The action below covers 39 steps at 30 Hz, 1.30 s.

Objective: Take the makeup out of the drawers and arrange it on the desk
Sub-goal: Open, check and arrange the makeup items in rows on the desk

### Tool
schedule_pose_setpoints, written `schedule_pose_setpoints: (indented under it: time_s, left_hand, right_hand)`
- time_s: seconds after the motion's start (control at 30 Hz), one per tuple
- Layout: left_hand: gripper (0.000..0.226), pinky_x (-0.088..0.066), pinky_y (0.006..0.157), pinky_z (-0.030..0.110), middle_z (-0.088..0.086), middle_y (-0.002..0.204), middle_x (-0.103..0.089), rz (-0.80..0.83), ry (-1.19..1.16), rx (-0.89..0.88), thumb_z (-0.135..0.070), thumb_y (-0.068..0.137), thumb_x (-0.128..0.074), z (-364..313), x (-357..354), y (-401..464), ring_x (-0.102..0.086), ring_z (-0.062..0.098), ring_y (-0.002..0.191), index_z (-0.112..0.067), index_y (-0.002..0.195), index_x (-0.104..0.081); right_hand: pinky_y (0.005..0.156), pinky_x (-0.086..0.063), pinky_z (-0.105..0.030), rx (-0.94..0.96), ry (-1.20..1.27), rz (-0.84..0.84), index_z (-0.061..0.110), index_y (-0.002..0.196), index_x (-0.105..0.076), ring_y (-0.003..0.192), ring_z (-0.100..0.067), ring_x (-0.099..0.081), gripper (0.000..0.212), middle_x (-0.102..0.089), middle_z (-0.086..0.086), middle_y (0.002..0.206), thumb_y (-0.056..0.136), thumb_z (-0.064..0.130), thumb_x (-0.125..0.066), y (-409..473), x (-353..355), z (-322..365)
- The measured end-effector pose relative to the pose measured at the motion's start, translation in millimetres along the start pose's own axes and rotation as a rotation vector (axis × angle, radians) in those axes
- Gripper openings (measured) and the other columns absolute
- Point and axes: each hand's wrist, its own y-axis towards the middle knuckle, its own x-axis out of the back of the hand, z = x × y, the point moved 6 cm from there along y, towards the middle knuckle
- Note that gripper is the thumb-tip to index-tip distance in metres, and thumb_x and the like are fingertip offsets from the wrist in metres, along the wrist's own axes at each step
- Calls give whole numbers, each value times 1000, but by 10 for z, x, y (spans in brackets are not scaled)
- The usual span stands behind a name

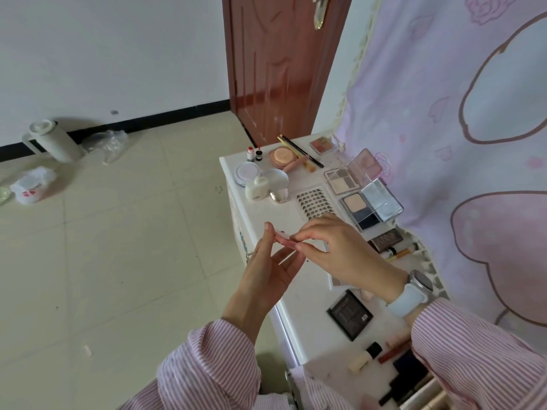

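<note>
Both hands raised above the front edge of the white surface [296, 220]. Small pink makeup case [284, 240] pinched between fingers of left hand [268, 273] and right hand [340, 253]. Open eyeshadow palette [371, 207] just behind, black compact [350, 315] nearer.

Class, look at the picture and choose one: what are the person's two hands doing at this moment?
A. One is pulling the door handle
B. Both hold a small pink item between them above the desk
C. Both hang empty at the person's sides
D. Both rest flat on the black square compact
B: the left hand and right hand meet on a small pink item, fingers pinching it over the white desk.
</note>
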Motion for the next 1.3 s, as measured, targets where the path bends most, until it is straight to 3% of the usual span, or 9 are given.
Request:
schedule_pose_setpoints:
  time_s: [0.17,0.43,0.63,0.7,0.87,1.03,1.13,1.23,1.3]
  left_hand:
    - [34,-57,76,28,16,94,-68,-9,58,48,-42,86,-56,28,61,3,-67,23,87,-9,87,-54]
    - [28,-57,69,32,15,86,-68,-35,131,72,-35,87,-57,59,96,56,-68,26,82,-8,92,-53]
    - [36,-56,77,33,15,99,-65,-59,201,189,-37,88,-59,120,234,153,-64,24,85,-4,103,-59]
    - [34,-57,78,33,10,88,-67,-73,202,190,-37,88,-58,100,258,199,-63,23,83,-4,95,-62]
    - [32,-57,70,27,9,75,-68,-53,209,264,-36,87,-59,95,277,266,-63,21,70,-6,81,-67]
    - [36,-54,57,26,17,92,-64,-52,291,440,-38,83,-60,76,426,351,-63,25,67,-7,102,-61]
    - [45,-55,60,27,16,92,-66,-43,377,504,-41,83,-59,31,518,443,-64,24,66,-6,111,-58]
    - [52,-58,68,34,15,93,-65,-66,417,454,-47,83,-57,-64,566,567,-67,32,79,-4,112,-61]
    - [44,-58,70,34,13,91,-66,-95,447,369,-41,88,-55,-115,575,653,-67,31,80,-3,110,-62]
  right_hand:
    - [81,-47,-32,21,-145,97,22,104,-66,90,-9,-53,20,-65,11,93,88,30,-56,-3,10,99]
    - [81,-46,-29,-29,-263,113,16,114,-59,94,-13,-55,27,-64,1,101,91,20,-46,-31,-95,80]
    - [90,-43,-28,-145,-142,197,22,127,-52,107,-10,-53,36,-61,7,117,91,27,-47,8,-201,-135]
    - [88,-42,-25,-153,-52,255,24,128,-50,106,-6,-50,38,-59,9,119,91,34,-50,-2,-274,-175]
    - [82,-41,-17,-184,42,301,23,122,-57,100,-6,-52,38,-59,7,111,87,38,-57,41,-362,-333]
    - [66,-45,-15,-312,192,201,12,102,-67,79,-6,-60,25,-65,6,85,92,29,-53,132,-300,-581]
    - [69,-47,-10,-432,192,145,9,99,-67,73,1,-58,20,-61,13,76,92,20,-52,113,-358,-774]
    - [71,-51,-21,-563,213,64,11,97,-64,68,-8,-60,17,-65,2,77,92,22,-53,68,-468,-920]
    - [64,-50,-19,-639,297,33,13,96,-61,63,-10,-60,11,-66,-2,77,91,20,-53,57,-539,-979]
